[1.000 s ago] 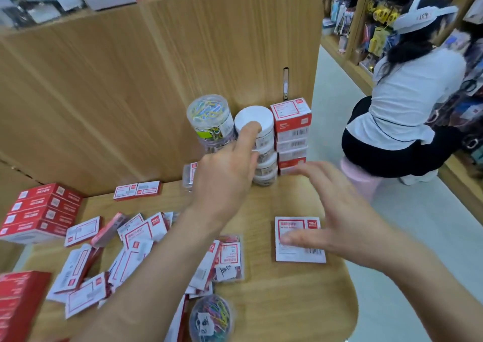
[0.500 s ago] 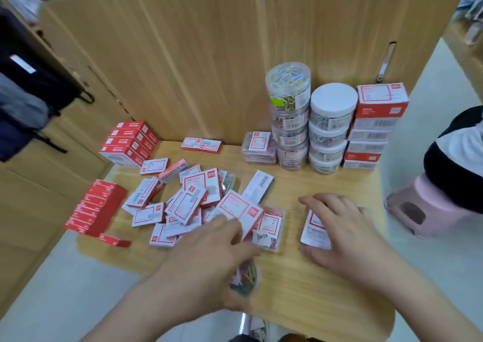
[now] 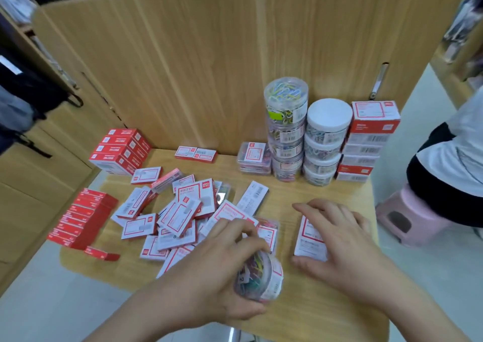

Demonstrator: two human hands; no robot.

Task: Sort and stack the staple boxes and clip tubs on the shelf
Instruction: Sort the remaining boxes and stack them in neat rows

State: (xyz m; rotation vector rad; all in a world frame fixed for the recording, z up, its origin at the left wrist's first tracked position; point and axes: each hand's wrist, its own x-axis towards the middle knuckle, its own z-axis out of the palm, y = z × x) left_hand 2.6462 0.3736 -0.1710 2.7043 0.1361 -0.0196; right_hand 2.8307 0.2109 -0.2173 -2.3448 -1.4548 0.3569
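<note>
Left hand (image 3: 217, 271) is on a clip tub (image 3: 261, 276) at the lower centre of the frame, fingers and thumb curled round its clear wall, coloured clips showing through. The tub is not upright: it is tipped over in the grasp, with its round axis leaning rather than standing. It sits just above the near edge of the shelf (image 3: 326, 318); I cannot tell whether it touches the wood.

Right hand (image 3: 337, 242) is just to the right of it, fingers spread and laid flat across a white staple box (image 3: 307, 239) lying on the shelf. It is pressing rather than pinching, with nothing closed round the box that I can see.

Here is what matters. The stacks stand in the upper right, against the back panel: the clear tub stack (image 3: 286, 132), the white-lidded tub stack (image 3: 326, 143) touching it, then the box stack (image 3: 368, 143). From the left hand's fingers that is up the frame and a little right, well apart. The right hand lies nearer those stacks, but the left has the tub.

My read: the tub must be turned upright before it goes on either tub column, and the clear column is already the taller, so a careless set-down could topple it.

The loose pile of boxes (image 3: 177, 211) at centre left is not yet sorted.
</note>
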